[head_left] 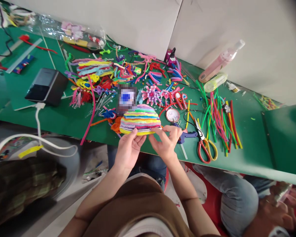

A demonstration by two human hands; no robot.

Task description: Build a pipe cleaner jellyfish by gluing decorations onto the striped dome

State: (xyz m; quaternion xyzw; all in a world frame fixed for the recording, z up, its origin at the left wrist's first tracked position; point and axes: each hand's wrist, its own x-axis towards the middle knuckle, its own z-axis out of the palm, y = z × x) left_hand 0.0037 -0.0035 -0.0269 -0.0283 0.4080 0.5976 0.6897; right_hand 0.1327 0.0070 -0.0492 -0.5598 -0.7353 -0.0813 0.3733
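A dome-shaped piece made of striped pipe cleaners in many colours (140, 119) sits at the near edge of the green table (256, 144). A thin string of white beads (140, 130) runs along its lower rim. My left hand (128, 148) pinches the rim and bead string from below at the left. My right hand (165, 141) pinches the rim at the right end, fingers closed on the beads.
Loose pipe cleaners (218, 118) lie right of the dome, with scissors (204, 144), a blue glue gun (187, 135) and a small round tin (172, 115). Further back are pipe-cleaner flowers (151, 94), bottles (220, 62) and a black box (47, 86). Another person sits at the right (239, 197).
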